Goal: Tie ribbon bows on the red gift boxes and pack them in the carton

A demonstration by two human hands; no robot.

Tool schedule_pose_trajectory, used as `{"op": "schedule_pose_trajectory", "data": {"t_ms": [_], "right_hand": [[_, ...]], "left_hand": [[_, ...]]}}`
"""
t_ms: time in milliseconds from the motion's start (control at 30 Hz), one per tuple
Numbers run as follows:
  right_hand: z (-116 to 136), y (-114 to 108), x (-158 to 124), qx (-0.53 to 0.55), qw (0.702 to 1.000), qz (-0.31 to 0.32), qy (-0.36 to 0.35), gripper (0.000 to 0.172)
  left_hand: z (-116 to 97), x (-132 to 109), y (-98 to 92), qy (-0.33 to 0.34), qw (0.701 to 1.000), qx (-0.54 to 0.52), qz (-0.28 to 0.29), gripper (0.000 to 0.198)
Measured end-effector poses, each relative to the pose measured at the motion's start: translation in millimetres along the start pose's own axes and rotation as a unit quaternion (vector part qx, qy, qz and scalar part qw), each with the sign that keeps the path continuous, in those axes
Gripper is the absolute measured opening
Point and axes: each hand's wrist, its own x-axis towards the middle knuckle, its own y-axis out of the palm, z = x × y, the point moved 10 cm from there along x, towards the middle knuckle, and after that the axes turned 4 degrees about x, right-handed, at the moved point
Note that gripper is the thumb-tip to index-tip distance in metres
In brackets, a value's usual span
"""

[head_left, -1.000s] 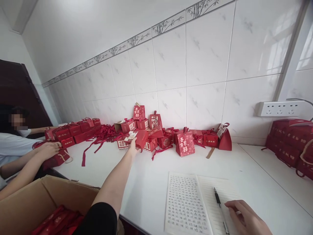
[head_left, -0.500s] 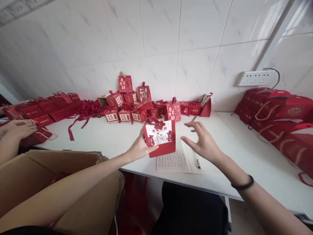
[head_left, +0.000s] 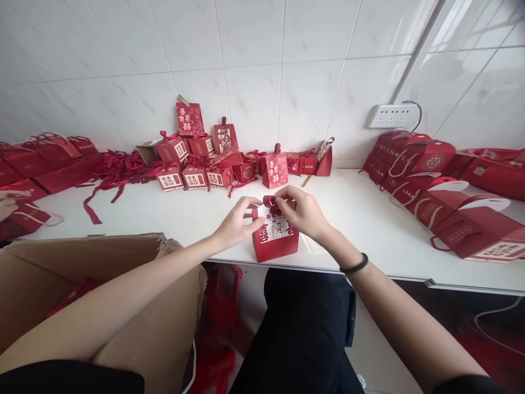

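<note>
A small red gift box (head_left: 275, 241) with a printed picture on its front stands at the near edge of the white table (head_left: 361, 230). My left hand (head_left: 235, 223) grips its left top corner with curled fingers. My right hand (head_left: 303, 210) pinches the red flap at the box's top, fingers closed on it; a black band is round that wrist. Both hands meet over the box's top.
A heap of small red boxes (head_left: 213, 158) and red ribbons (head_left: 112, 172) lies along the tiled wall. Larger red bags (head_left: 435, 186) fill the right side below a power strip (head_left: 389, 116). An open cardboard carton (head_left: 135, 306) stands at left. Another person's hand (head_left: 6, 205) shows at far left.
My left hand brought the red box from the pile back to the table's near edge. My right hand left the notebook and pen and closed on the box's top. The view tilted down.
</note>
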Motion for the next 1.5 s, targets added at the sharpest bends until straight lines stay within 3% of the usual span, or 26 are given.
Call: {"op": "schedule_pose_trajectory", "data": {"t_ms": [167,267,367,500,600,700,833,867,1000,1133,1233,1333,1400,1500], "right_hand": [[20,12,-5,-0.04,0.995,0.04,-0.087,0.013],[16,10,-2,-0.071,0.994,0.023,-0.079,0.008],[7,-2,2,-0.082,0.996,-0.029,-0.028,0.006],[3,-25,-2,-0.06,0.987,-0.144,0.025,0.01],[2,-28,-5,0.003,0.985,-0.17,0.041,0.007],[-1,-19,-4,0.129,0.981,-0.127,0.071,0.01],[9,7,-6,0.313,0.943,0.003,0.111,0.025],[14,11,-7,0.335,0.935,0.027,0.114,0.028],[30,24,-8,0.354,0.922,0.117,0.105,0.032],[36,26,-6,0.308,0.932,0.165,0.092,0.031],[29,21,-6,0.239,0.956,0.148,0.087,0.028],[15,7,-6,0.158,0.983,0.048,0.082,0.029],[4,10,-8,0.132,0.987,0.023,0.086,0.034],[-7,24,-11,0.063,0.994,0.032,0.081,0.028]], "left_hand": [[-9,0,0.9,0.032,0.999,0.039,-0.003,0.02],[-8,0,1.4,0.054,0.997,0.061,-0.01,0.015],[-16,-1,-2.4,0.084,0.989,0.11,-0.045,0.011],[-47,-11,-9.4,0.171,0.968,0.149,-0.111,0.012],[-65,-20,1.0,0.233,0.959,0.146,-0.061,0.019],[-73,-25,11.5,0.265,0.957,0.118,0.015,0.02],[-64,-15,-14.4,0.193,0.978,0.034,-0.072,0.015],[-61,-12,-16.3,0.17,0.983,-0.004,-0.072,0.02],[-59,-7,-1.4,0.129,0.986,-0.104,0.021,0.042],[-56,-8,0.0,0.107,0.992,-0.057,0.035,0.039],[-55,-8,-4.1,0.114,0.993,0.011,0.024,0.021],[-51,-7,-17.7,0.125,0.991,0.036,-0.043,0.01],[-43,-6,-24.7,0.115,0.989,0.037,-0.082,0.008],[-29,-2,-24.0,0.104,0.99,0.046,-0.088,0.006]]}}
